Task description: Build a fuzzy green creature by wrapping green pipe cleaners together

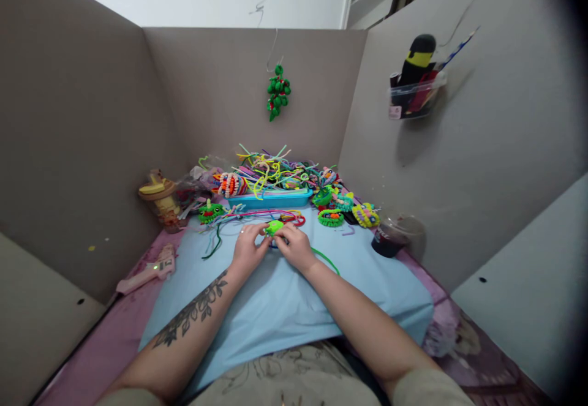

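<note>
A small bright green pipe-cleaner piece (pixel 274 228) is held between my two hands above the light blue cloth (pixel 285 308). On its left side, my left hand (pixel 250 247) pinches it with thumb and fingers. My right hand (pixel 294 245) grips it from the right, fingers bent around its edge. The fingers partly cover the piece, so its full shape is hidden. A green pipe cleaner (pixel 327 259) curves out from beside my right hand. Just behind the hands lie red and pink pipe cleaners (pixel 296 217).
A blue tray (pixel 271 201) heaped with pipe cleaners (pixel 266 170) stands at the back. Finished pipe-cleaner figures (pixel 331 217) sit to the right, near a dark drink cup (pixel 389 239). At left are a pink glue gun (pixel 154 271) and a tan cup (pixel 164 204). Grey panels enclose the table.
</note>
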{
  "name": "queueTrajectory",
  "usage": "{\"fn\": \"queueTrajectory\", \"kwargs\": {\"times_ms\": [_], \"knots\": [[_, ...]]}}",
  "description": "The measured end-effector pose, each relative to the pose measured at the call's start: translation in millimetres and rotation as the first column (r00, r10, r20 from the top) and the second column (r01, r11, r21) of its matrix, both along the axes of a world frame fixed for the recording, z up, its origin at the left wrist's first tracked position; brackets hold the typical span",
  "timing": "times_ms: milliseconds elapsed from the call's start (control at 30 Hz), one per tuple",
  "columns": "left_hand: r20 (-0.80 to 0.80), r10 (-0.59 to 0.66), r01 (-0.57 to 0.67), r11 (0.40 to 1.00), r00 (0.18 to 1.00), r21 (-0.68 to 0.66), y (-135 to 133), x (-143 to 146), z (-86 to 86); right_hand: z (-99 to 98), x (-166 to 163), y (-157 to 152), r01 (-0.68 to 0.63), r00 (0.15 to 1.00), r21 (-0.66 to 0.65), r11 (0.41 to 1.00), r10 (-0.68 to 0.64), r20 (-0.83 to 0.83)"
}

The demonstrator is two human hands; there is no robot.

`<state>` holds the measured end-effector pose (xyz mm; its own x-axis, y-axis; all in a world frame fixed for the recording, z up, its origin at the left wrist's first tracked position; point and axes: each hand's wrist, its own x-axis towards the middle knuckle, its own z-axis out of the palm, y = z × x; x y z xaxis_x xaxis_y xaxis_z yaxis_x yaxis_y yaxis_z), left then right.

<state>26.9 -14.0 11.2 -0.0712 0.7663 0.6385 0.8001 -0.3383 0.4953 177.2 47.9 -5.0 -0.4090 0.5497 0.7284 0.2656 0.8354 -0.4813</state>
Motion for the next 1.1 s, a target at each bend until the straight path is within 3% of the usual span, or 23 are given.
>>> {"fn": "queueTrajectory", "kwargs": {"times_ms": [133, 367, 567, 867, 1100], "knots": [[-0.139, 0.022, -0.011, 0.997, 0.99, 0.076, -2, -1, 2.0, 2.5, 1, -2, -0.015, 0.999, 0.054, 0.998, 0.013, 0.037], [-0.121, 0.032, -0.021, 0.995, 0.992, 0.093, -3, 1, 3.3, 4.2, 2, -4, -0.012, 0.997, 0.116, 0.993, 0.004, 0.075], [-0.003, -0.007, 0.007, 0.998, 1.0, 0.063, -2, 3, 1.4, 0.9, 0, -2, 0.035, 0.997, 0.108, 0.994, -0.042, 0.069], [0.185, -0.174, 0.188, 0.98, 0.967, -0.059, -2, 8, 3.5, 2.8, 4, 4, 0.045, 0.999, -0.008, 0.999, -0.045, -0.004], [0.268, -0.067, 0.104, 0.987, 0.961, -0.126, -1, 1, 15.0, 1.5, 5, 3, -0.058, 0.998, 0.067, 0.996, 0.055, 0.034]]}}
